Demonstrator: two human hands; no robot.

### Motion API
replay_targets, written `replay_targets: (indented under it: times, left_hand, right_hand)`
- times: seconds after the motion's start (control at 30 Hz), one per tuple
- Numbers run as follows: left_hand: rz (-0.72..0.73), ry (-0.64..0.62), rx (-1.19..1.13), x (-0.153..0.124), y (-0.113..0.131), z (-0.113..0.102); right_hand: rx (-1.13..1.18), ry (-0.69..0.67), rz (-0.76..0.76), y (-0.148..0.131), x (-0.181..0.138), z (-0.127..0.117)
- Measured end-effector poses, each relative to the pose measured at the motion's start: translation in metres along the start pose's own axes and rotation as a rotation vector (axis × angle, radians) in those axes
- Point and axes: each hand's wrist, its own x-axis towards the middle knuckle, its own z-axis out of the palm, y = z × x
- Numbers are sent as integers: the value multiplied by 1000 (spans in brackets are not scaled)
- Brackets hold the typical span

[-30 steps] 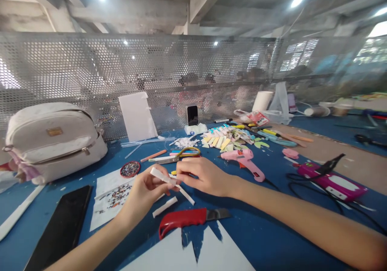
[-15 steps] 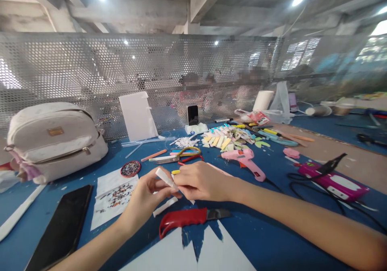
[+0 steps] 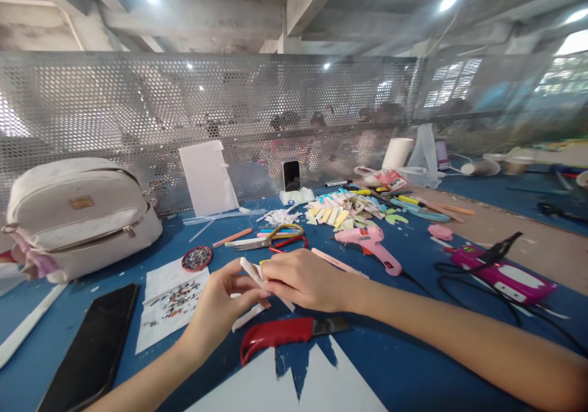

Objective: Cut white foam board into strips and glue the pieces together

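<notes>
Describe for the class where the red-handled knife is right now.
In the head view, the red-handled knife lies in the lower middle, blade pointing right, between the right hand and the jagged white sheet.

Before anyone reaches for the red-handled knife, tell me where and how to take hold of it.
Probably best by the middle of its red handle, coming from the near left side, over the jagged white sheet: the knife lies flat with its blade pointing right, while the left hand and right hand are just beyond it.
</notes>
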Motion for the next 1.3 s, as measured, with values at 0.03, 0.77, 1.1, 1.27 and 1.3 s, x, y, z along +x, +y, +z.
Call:
replay_targets:
  times: [0.03, 0.77, 1.1, 1.27, 1.3]
  left_hand:
    - [0, 7, 19, -1, 1, 0]
    - [-38, -34, 131, -4, 3, 7]
    - [-18, -51, 120, -4, 14, 11]
    - [-61, -88, -119, -1, 6, 8]
    - [-63, -93, -128, 0, 4, 7]
  right_hand:
    - [-1, -8, -1, 1, 0, 1]
    - [-77, 89, 10, -5, -1, 7]
    - [381, 132, 122, -5, 0, 17]
    - [390, 101, 110, -2, -1, 9]
    - [313, 95, 87, -2, 0, 7]
